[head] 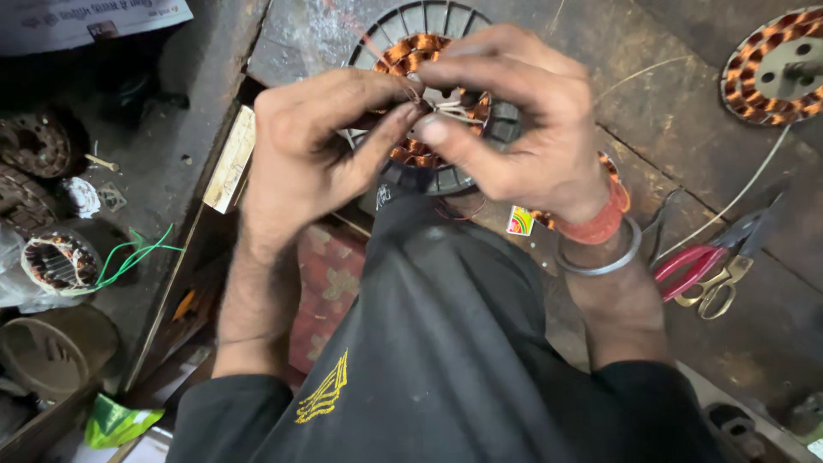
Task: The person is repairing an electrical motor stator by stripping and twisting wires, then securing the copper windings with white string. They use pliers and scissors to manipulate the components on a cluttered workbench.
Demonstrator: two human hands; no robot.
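Both hands meet over a round motor stator [429, 103] with copper windings, which rests on the person's dark-trousered knee at the edge of a worn wooden bench [651, 111]. Left hand [313, 146] and right hand [523, 129] are together, fingertips pinching thin wire leads [446, 109] at the stator's centre — the thumbs press toward each other above the coils. A fine copper wire [377, 47] runs up and away from the pinch. The right wrist carries a red thread band and a metal bangle [600, 257]. On the bench, right of that wrist, lie red-handled pliers [694, 261] and scissors [729, 274] just beside them; a second wound stator [771, 64] sits at the far right. Lower left — another stator with green leads [60, 261].
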